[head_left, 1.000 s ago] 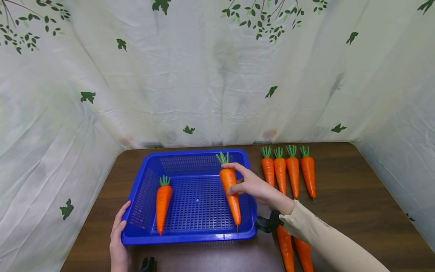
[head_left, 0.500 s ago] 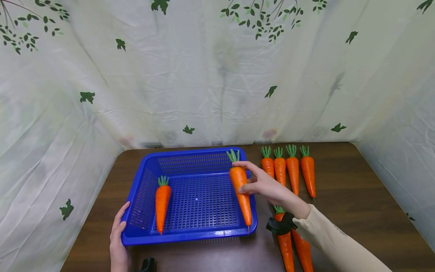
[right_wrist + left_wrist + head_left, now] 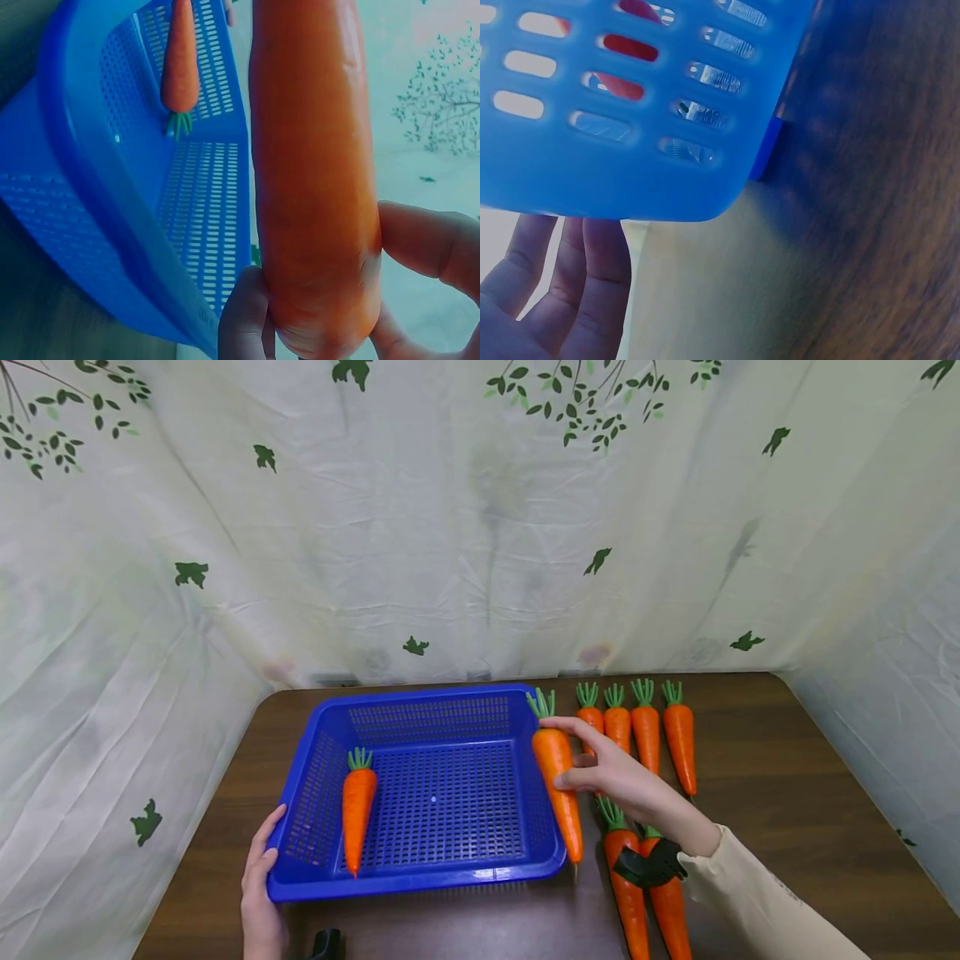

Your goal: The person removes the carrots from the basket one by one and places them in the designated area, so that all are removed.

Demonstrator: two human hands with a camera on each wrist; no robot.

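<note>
A blue perforated basket [image 3: 420,883] holds one orange carrot [image 3: 358,814] with a green top at its left side. My left hand [image 3: 262,893] touches the basket's left front corner from outside, its fingers nearly straight; in the left wrist view the fingertips pass behind the basket's edge. My right hand [image 3: 611,777] pinches another carrot [image 3: 553,760] near its leafy end, thumb on one side and fingers on the other. This carrot overlaps the basket's right rim, tip toward me. Up close in the right wrist view, the held carrot [image 3: 315,150] fills the middle.
Several carrots [image 3: 679,735] lie side by side at the table's back, right of the basket, partly hidden by my right hand. Two more carrots [image 3: 624,893] lie nearer, under my right wrist. A pale leaf-printed curtain [image 3: 480,527] encloses the brown table [image 3: 780,827].
My right hand has moved right with the carrot, from above the basket's inside to its right rim. The left hand and the carrot in the basket have stayed nearly in place.
</note>
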